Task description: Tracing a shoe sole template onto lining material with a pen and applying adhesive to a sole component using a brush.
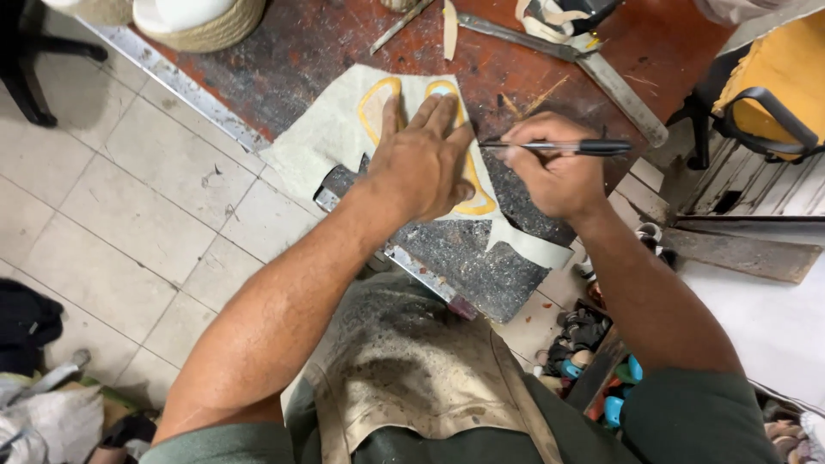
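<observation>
Flat under the left hand (421,159) lies a yellow-edged, sole-shaped template (475,193), pressed palm-down with fingers spread onto a pale, soft sheet of leather-like material (326,137) on the scuffed red-brown table (326,43). Its long axis runs away from the person, heel end nearest. Just beside it, on the template's right edge, the right hand (554,172) has its grip closed on a slim black pen (567,147), tip pointing left toward the left hand's fingertips. A gritty dark slab (473,258) sits underneath.
</observation>
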